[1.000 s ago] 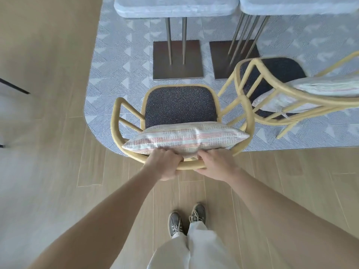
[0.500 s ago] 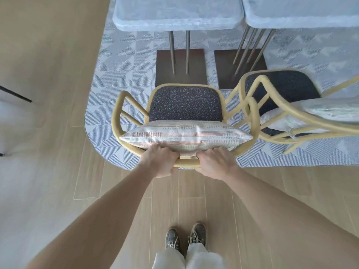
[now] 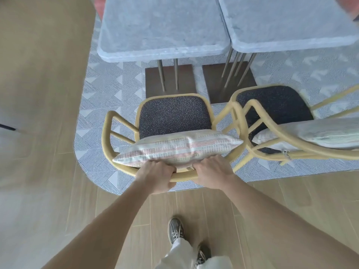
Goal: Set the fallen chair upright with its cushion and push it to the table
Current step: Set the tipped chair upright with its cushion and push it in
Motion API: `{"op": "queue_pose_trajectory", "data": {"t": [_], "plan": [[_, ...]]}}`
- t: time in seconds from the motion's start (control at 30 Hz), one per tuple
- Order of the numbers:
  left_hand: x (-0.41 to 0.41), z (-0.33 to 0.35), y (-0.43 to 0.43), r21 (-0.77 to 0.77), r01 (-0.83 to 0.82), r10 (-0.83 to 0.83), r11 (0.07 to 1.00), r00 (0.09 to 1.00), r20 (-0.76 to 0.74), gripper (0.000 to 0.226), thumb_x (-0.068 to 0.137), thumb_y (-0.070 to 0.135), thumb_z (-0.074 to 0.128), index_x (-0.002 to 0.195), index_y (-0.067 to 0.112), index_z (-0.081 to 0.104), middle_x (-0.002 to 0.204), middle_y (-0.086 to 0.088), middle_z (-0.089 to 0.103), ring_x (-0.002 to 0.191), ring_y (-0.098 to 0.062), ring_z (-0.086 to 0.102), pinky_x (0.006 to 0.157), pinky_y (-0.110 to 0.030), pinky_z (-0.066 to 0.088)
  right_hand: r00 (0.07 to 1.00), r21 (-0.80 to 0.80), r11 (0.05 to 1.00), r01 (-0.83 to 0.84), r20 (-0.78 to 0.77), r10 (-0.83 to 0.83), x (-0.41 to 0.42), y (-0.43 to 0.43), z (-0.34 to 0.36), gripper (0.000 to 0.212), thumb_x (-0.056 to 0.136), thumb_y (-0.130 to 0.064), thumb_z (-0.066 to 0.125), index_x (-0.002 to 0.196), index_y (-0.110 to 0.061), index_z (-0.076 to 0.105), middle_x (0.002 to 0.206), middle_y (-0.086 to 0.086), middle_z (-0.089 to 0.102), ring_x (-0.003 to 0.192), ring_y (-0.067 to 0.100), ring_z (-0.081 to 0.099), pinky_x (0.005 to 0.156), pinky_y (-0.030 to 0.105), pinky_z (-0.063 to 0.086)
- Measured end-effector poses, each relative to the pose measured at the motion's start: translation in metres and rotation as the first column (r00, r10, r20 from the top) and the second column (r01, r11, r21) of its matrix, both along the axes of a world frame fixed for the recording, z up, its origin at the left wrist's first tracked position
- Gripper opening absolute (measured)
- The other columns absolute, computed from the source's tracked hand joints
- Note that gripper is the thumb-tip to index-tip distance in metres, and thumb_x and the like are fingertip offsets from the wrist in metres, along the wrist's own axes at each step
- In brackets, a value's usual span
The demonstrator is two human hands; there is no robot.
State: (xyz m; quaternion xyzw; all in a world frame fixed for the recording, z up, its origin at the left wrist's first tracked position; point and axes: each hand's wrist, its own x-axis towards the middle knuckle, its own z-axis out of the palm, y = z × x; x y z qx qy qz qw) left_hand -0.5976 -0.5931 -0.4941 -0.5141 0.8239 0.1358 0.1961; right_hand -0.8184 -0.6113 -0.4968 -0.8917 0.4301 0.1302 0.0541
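A yellow-framed chair (image 3: 108,136) with a dark speckled seat stands upright on the patterned rug, facing the left grey table (image 3: 161,32). A striped cushion (image 3: 178,150) leans against its backrest. My left hand (image 3: 155,176) and my right hand (image 3: 212,171) both grip the top rail of the backrest, side by side. The seat's front edge sits just short of the table's brown base plate (image 3: 153,80). The chair's right arm touches or nearly touches the neighbouring chair.
A second yellow chair (image 3: 272,105) with its own cushion (image 3: 326,133) stands to the right, turned at an angle, before the right grey table (image 3: 291,22). The rug (image 3: 101,98) ends at wooden flooring, where my feet stand. A thin dark leg shows at far left.
The chair has moved forward toward the left table with both hands on its backrest. I have stepped after it, and the table top fills more of the view.
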Motion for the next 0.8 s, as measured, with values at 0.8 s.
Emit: {"op": "queue_pose_trajectory", "data": {"t": [0.8], "plan": [[0.004, 0.007, -0.112, -0.056, -0.043, 0.044, 0.997, 0.999, 0.017, 0.029, 0.096, 0.046, 0.056, 0.117, 0.031, 0.068, 0.106, 0.003, 0.076, 0.101, -0.027, 0.072, 0.093, -0.044, 0.052, 0.999, -0.032, 0.999, -0.029, -0.026, 0.028, 0.013, -0.122, -0.002, 0.038, 0.095, -0.054, 0.063, 0.094, -0.018, 0.072, 0.076, -0.001, 0.072, 0.066, 0.021, 0.067, 0.065, 0.034, 0.049]]}}
